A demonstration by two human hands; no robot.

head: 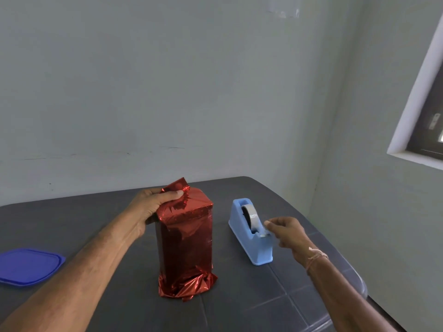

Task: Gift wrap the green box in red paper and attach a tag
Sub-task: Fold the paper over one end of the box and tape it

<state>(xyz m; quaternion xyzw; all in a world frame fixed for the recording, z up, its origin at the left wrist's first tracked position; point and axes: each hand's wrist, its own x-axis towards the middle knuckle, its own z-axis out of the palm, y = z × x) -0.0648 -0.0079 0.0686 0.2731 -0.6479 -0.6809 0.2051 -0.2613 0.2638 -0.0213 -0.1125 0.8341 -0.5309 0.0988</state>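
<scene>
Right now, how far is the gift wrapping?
Done: shiny red foil paper covers the upright box's sides. In hand: left hand pins the top fold; right hand pulls tape at the light blue tape dispenser. Left: crumpled bottom end, tag; none visible.

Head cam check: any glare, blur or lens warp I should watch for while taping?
Head view: the red paper is shiny foil with bright glints at its top fold; the right hand at the tape dispenser looks slightly motion-blurred; the window frame leans, wide-angle warp; lighting soft, shadows faint.
</scene>
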